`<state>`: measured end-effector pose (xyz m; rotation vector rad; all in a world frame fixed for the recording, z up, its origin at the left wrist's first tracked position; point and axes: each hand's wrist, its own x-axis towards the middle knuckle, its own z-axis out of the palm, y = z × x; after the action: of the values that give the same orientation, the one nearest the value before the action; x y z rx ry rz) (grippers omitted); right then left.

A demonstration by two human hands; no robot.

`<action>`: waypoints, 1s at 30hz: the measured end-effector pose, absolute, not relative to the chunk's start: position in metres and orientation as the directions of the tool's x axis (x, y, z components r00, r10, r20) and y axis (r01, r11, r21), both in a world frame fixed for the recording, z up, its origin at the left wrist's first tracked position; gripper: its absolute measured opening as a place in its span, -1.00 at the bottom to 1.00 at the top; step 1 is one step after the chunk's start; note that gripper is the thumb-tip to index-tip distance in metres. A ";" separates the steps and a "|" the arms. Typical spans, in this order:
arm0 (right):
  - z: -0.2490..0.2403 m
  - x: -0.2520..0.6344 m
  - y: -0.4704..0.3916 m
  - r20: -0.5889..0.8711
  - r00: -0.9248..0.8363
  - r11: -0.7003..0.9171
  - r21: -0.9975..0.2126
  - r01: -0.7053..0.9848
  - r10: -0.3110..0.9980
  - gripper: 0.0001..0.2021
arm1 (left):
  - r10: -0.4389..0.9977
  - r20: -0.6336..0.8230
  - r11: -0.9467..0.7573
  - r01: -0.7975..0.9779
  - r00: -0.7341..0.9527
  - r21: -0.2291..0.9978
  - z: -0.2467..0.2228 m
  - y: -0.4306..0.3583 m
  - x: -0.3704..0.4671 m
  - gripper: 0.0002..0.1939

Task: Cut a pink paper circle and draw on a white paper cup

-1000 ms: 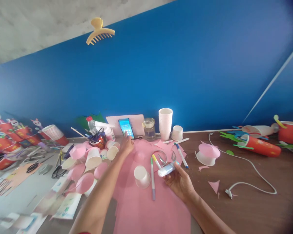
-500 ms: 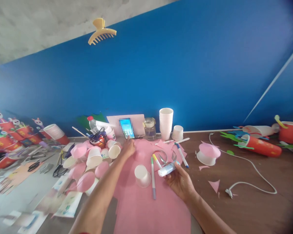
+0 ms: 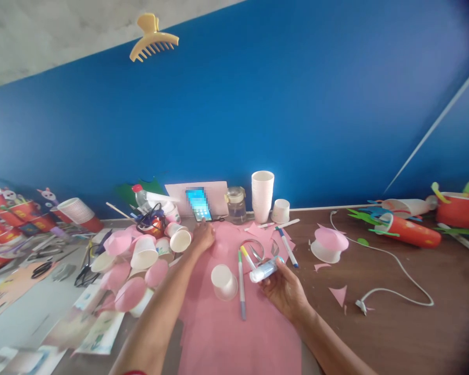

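Observation:
My left hand [image 3: 204, 237] reaches to the lower edge of a smartphone [image 3: 199, 204], which leans upright with its screen lit. One finger points at the screen's bottom; the other fingers are partly hidden. In my right hand [image 3: 287, 291] is a glue stick [image 3: 264, 270] with a clear and whitish body, tilted over the pink paper [image 3: 240, 346]. An upturned white paper cup [image 3: 224, 282] stands on that paper to the left of the glue. Between cup and glue lie a green-capped marker [image 3: 241, 286] and a yellow-capped marker [image 3: 246, 255].
Paper cups with pink discs [image 3: 131, 294] crowd the left side. A tall cup stack [image 3: 262, 195] and a glass jar [image 3: 235, 204] stand by the blue wall. On the right are a pink-topped cup [image 3: 328, 245], a white cable [image 3: 398, 294] and red cups [image 3: 414, 230].
The view has shifted slightly, so things sit a little further left in the picture. My left hand stays at the phone, and my right hand keeps hold of the glue stick.

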<state>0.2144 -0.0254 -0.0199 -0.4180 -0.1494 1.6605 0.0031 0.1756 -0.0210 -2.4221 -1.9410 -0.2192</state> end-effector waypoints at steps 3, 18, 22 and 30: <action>-0.019 0.214 -0.026 -0.211 -0.069 -0.136 -0.320 -0.938 0.975 -0.84 | 0.973 0.127 -0.204 0.977 0.195 0.059 -0.021 0.177 0.003 -0.75; -0.019 0.214 -0.025 -0.195 -0.075 -0.140 -0.340 -0.930 0.978 -0.82 | 0.969 0.236 -0.092 0.995 0.078 0.050 -0.005 0.180 -0.002 -0.74; -0.017 0.213 -0.026 -0.183 -0.072 -0.134 -0.353 -0.926 0.980 -0.83 | 0.965 0.236 -0.127 0.991 0.111 0.050 -0.003 0.185 -0.002 -0.75; -0.018 0.212 -0.026 -0.192 -0.061 -0.125 -0.343 -0.931 0.979 -0.83 | 0.962 0.226 -0.166 0.985 0.152 0.041 -0.002 0.182 -0.002 -0.79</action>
<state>0.2125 -0.0258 -0.0180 -0.4306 -0.1443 1.6430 -0.0017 0.1818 -0.0025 -2.2940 -1.9502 -0.3031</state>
